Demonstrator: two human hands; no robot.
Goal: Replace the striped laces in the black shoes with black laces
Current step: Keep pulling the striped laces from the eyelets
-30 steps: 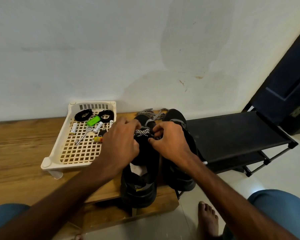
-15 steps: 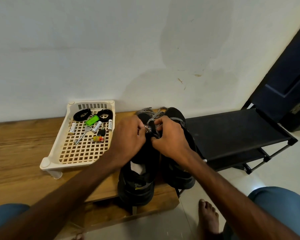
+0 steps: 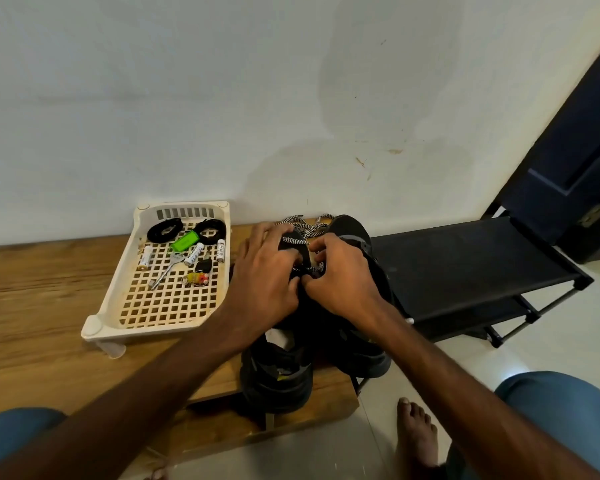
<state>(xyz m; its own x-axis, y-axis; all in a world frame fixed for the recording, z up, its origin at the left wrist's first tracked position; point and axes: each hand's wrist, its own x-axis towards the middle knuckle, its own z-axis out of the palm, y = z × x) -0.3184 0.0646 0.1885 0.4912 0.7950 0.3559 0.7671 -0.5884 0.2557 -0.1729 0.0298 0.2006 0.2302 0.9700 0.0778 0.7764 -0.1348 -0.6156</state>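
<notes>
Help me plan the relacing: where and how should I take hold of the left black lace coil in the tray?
Pinch the left black lace coil across its near strand, coming straight down. It lies flat on the tray grid near the back wall, which likely blocks a side approach; its open middle leaves room for a finger.

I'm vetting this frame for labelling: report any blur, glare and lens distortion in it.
Head view: wide-angle bending tilts the door and bows the table edge; the table's left end is smeared; a bright glare patch sits on the floor; the black shoes lose detail in shadow.
</notes>
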